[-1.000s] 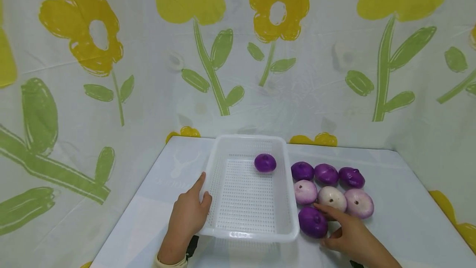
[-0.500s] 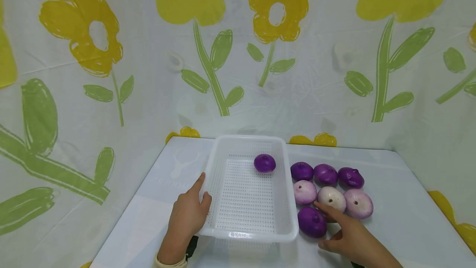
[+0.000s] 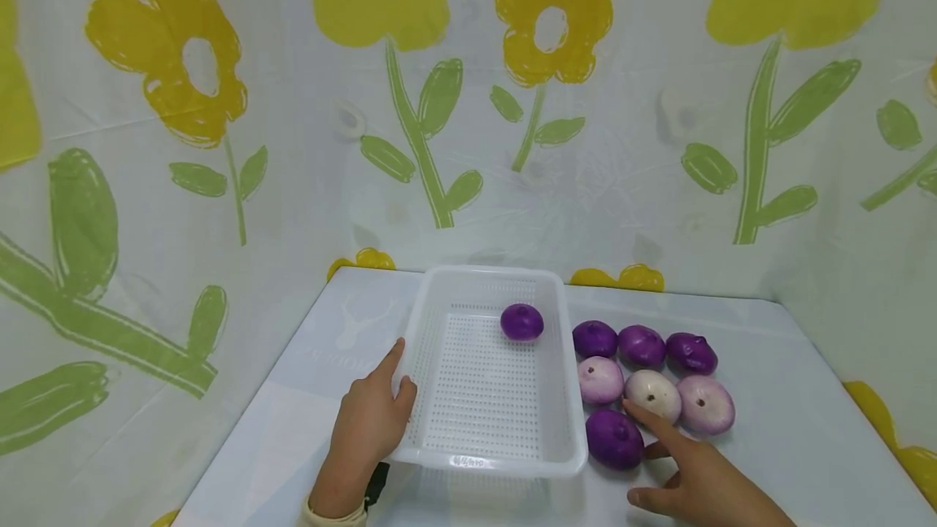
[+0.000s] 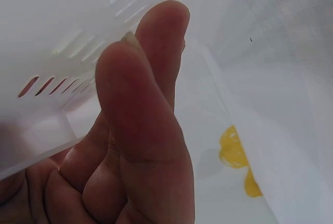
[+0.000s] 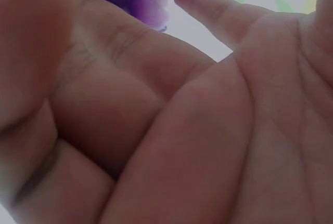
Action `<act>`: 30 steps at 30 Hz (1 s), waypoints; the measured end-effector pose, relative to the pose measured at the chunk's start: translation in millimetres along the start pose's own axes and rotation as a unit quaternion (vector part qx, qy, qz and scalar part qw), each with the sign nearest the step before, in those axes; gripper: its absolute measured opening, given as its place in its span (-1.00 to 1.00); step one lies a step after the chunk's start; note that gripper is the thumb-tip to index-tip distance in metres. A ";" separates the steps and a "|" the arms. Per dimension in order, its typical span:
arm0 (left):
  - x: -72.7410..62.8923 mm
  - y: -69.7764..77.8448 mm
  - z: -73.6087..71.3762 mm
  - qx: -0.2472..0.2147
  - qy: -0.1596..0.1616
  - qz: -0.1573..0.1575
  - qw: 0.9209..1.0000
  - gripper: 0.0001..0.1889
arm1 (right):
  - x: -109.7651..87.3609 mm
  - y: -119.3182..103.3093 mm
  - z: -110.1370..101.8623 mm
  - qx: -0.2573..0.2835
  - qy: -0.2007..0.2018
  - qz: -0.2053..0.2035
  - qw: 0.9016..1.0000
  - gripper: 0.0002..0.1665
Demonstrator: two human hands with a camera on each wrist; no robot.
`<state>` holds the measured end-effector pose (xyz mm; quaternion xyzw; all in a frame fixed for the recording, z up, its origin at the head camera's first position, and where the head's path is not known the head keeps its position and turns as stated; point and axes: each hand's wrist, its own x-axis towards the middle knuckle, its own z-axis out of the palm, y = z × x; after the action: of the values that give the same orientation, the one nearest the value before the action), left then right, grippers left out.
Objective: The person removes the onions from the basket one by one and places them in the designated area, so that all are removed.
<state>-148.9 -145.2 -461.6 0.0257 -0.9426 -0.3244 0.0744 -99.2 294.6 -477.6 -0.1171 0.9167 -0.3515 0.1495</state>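
Note:
My left hand [image 3: 371, 417] holds the left rim of a white perforated plastic basket [image 3: 489, 462], its index finger lying along the edge. In the left wrist view, the other fingers curl beside the slotted basket wall [image 4: 31, 37]. One red onion [image 3: 522, 323] sits inside, near the back right. My right hand [image 3: 695, 462] is beside the nearest red onion [image 3: 615, 439] on the table, thumb and index finger spread apart, with nothing gripped. Its index fingertip overlaps the edge of a pale onion [image 3: 653, 395] in the head view. Purple onion skin [image 5: 148, 5] shows past the fingers in the right wrist view.
Right of the basket, three purple onions [image 3: 642, 346] form the back row. Pale onions [image 3: 706, 404] with root ends up lie in front of them. A flower-printed curtain [image 3: 615, 202] surrounds the light table [image 3: 776, 348] at the back and sides.
My right hand has drawn slightly to the right, away from the front onion, and its thumb and index finger have spread wider. The left hand stays on the basket.

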 end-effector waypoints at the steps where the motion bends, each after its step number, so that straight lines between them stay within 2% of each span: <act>1: -0.1 -0.3 0.1 -0.001 0.000 0.000 1.000 -0.36 | -1.4 -0.7 -0.8 -0.001 0.000 -0.003 1.000 0.28; 3: -0.3 -0.6 0.1 -0.002 -0.002 0.000 1.000 -0.36 | -4.2 -3.1 -3.1 0.010 -0.004 0.000 1.000 0.26; 8: -0.2 -1.2 -1.0 0.000 -0.001 0.000 1.000 -0.36 | -4.8 -9.8 -10.5 0.029 -0.033 0.052 0.998 0.10; 10: -0.2 -1.3 -1.7 0.000 0.001 -0.001 1.000 -0.36 | -4.2 -12.2 -12.8 0.009 -0.033 0.054 0.998 0.05; 14: 0.2 -1.1 -2.2 0.001 0.000 -0.001 1.000 -0.36 | -4.8 -17.3 -17.4 -0.053 0.005 0.018 0.998 0.09; 17: 0.8 -1.0 -1.5 -0.001 -0.003 0.001 1.000 -0.36 | -4.4 -23.0 -24.2 -0.091 0.022 0.026 0.995 0.11; 20: 1.2 -1.4 -0.9 -0.002 -0.003 0.001 1.000 -0.36 | 0.2 -28.8 -34.1 -0.114 0.010 0.037 0.993 0.08; 23: 1.0 -2.6 -0.8 -0.002 -0.002 -0.001 1.000 -0.36 | 10.2 -32.6 -47.4 -0.119 -0.012 -0.006 0.993 0.04; 26: 0.9 -3.2 -1.1 -0.001 0.001 -0.002 1.000 -0.36 | 25.3 -38.1 -63.0 -0.098 -0.035 -0.049 0.993 -0.02; 30: -0.3 -2.2 -0.2 -0.006 0.001 -0.006 1.000 -0.36 | 49.4 -49.0 -82.3 -0.077 -0.068 -0.059 0.993 -0.09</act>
<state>-148.5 -147.0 -462.9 0.0309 -0.9405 -0.3304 0.0733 -168.9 293.4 -395.6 -0.2058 0.9203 -0.2789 0.1813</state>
